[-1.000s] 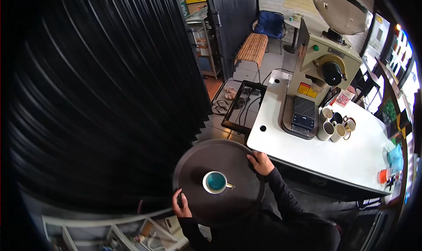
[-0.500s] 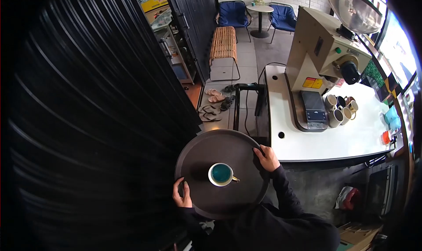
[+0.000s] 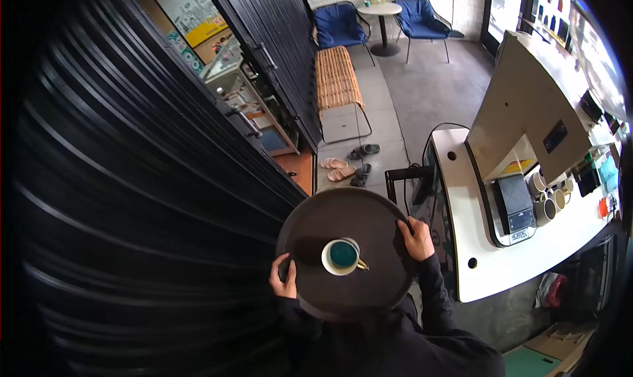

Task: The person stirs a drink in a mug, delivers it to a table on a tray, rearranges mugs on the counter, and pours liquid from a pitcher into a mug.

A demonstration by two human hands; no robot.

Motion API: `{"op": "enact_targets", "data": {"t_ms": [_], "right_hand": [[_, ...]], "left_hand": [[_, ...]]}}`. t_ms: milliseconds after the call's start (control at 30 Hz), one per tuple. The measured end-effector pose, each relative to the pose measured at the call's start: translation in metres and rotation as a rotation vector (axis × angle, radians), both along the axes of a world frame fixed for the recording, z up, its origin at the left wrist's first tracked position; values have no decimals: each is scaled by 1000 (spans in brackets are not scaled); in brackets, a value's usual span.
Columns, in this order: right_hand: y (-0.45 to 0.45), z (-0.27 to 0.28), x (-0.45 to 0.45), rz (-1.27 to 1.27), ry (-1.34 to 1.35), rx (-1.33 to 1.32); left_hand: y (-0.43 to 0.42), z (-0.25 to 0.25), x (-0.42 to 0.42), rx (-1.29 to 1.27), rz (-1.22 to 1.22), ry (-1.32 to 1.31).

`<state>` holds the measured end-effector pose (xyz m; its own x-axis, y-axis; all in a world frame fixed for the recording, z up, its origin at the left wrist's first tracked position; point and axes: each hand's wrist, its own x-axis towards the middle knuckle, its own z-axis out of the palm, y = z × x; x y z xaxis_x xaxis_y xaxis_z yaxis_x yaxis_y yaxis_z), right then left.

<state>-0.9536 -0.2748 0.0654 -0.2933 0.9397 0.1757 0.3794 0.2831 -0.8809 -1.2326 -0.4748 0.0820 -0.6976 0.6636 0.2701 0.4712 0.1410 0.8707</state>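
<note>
A round dark brown serving tray (image 3: pixel 369 212) is held level in front of my body. My left hand (image 3: pixel 283 279) grips its left rim, thumb on top and the other fingers partly hidden at the edge. On the right rim, my right hand (image 3: pixel 418 240) is closed around the tray in the same way. A white cup (image 3: pixel 326 259) with a gold handle stands upright near the tray's middle, its handle pointing right. Blue-green liquid or a blue-green inside shows in the cup; I cannot tell which.
Black corrugated panels (image 3: pixel 132 199) rise close on my left, with an open doorway beyond. To the right, a white counter (image 3: pixel 491 271) carries a large beige grinder (image 3: pixel 527 106), a black scale (image 3: pixel 514 199) and several mugs (image 3: pixel 546 211). Sandals (image 3: pixel 343 172), a woven bench (image 3: pixel 337 80) and blue chairs (image 3: pixel 422 21) lie ahead.
My view has moved forward and turned, so the counter and grinder now sit nearer and farther right. Both hands keep hold of the tray, and the cup stays near its middle.
</note>
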Motion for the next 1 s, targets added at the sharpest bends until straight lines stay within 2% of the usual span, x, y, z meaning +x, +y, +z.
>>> {"op": "enact_targets", "data": {"t_ms": [233, 367, 600, 633, 667, 767, 900, 1000], "right_hand": [[77, 1, -21, -162, -30, -135], [118, -7, -27, -274, 99, -114], [215, -19, -47, -532, 87, -59], [232, -15, -48, -596, 87, -54], [246, -16, -45, -597, 104, -70], [300, -22, -54, -677, 114, 36], [357, -40, -53, -853, 65, 64], [401, -28, -50, -877, 165, -28]], "left_hand": [[117, -16, -51, -17, -145, -20], [203, -26, -82, -61, -276, -39], [396, -28, -116, -15, -546, -5], [425, -29, -119, -29, -577, -112], [451, -24, -117, -16, -628, -103], [538, -16, -126, 62, -760, -57], [631, -17, -121, 1, -862, -36], [704, -29, -115, 6, -940, -12]]}}
